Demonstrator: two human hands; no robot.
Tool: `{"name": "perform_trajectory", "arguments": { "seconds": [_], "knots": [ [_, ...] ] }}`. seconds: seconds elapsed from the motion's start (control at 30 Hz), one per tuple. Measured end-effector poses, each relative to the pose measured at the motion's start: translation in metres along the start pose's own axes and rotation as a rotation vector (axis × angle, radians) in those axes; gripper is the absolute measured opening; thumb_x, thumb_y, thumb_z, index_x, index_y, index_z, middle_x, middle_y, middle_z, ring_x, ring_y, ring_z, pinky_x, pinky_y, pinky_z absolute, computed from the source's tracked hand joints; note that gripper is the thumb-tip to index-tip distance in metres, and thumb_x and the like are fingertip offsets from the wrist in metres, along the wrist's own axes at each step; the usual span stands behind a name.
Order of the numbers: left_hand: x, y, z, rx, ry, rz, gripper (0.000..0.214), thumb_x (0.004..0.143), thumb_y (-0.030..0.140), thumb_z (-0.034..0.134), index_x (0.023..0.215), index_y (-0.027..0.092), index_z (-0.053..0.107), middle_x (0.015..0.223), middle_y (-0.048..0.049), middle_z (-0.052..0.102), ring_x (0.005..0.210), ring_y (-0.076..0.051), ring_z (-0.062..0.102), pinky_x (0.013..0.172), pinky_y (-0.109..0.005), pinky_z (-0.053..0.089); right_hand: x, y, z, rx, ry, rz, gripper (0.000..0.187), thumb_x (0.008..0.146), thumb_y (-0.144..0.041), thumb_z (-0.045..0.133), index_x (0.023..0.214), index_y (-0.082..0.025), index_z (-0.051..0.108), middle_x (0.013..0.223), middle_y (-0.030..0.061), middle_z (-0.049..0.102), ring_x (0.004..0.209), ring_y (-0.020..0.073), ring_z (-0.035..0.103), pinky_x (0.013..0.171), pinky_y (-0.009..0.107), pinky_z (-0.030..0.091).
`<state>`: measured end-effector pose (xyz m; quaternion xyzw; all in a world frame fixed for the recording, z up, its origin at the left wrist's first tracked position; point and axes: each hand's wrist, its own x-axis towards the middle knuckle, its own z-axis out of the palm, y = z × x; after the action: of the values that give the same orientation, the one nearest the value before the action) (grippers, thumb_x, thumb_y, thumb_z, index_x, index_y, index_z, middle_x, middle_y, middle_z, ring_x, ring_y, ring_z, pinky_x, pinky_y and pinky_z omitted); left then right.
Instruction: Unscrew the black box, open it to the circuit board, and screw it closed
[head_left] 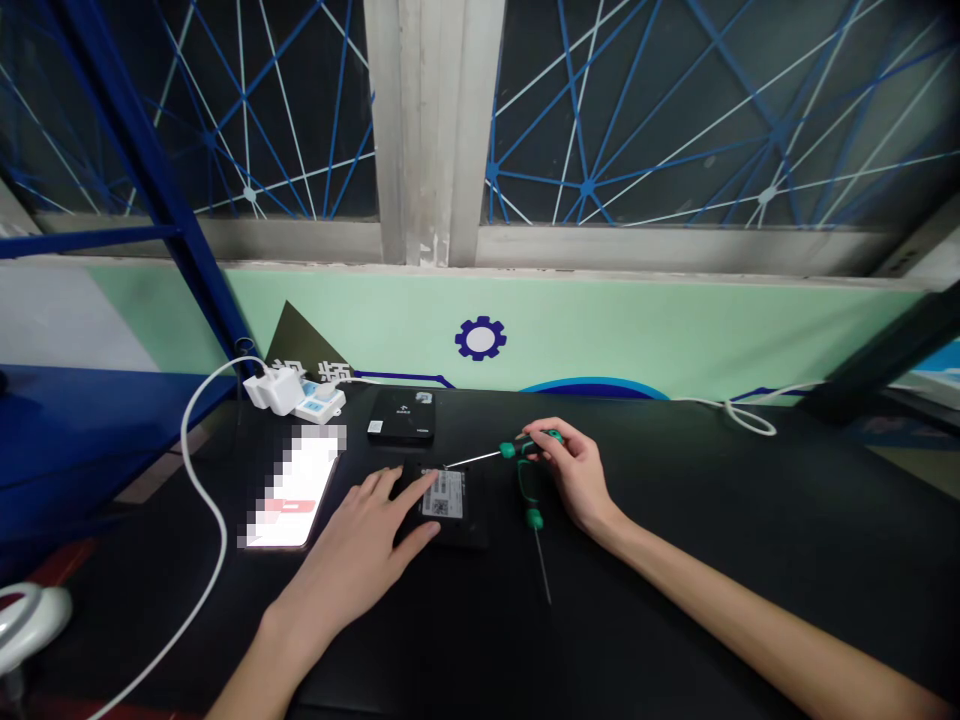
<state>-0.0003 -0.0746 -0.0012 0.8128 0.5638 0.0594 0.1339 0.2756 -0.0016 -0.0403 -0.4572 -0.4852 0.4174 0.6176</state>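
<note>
A flat black box [474, 520] with a white printed label lies on the black table. My left hand [375, 530] rests on its left part, fingers spread and pressing down rather than wrapped round it. My right hand [574, 475] grips a green-and-black screwdriver [508, 450] by its handle. The thin shaft runs left, and its tip is at the far edge of the label; whether it touches a screw is too small to tell. Just below my right hand a second green-and-black screwdriver [534, 518] lies on the table, its shaft pointing toward me.
Behind the box sits another black box [401, 415] with small stickers. To the left are a lit phone [296, 490], partly pixelated, a white power strip [319, 402] with a plugged-in adapter [279, 390], and a white cable [217, 510]. A blue metal frame [180, 220] rises at left.
</note>
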Motion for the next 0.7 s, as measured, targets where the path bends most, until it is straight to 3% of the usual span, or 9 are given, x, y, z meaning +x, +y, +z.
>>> {"name": "perform_trajectory", "arguments": {
  "seconds": [0.7],
  "knots": [
    [-0.0003,-0.0005,0.0016,0.001,0.042,0.006,0.059,0.100,0.061,0.036,0.156,0.041,0.030,0.155,-0.0100,0.044,0.144,-0.038,0.038,0.109,-0.060,0.039,0.0001,-0.0013,0.0015,-0.054,-0.041,0.006,0.033,0.072,-0.052,0.079,0.078,-0.020,0.073,0.078,0.0034,0.067,0.070,0.0175,0.059,0.064,0.029,0.052]
  ]
}}
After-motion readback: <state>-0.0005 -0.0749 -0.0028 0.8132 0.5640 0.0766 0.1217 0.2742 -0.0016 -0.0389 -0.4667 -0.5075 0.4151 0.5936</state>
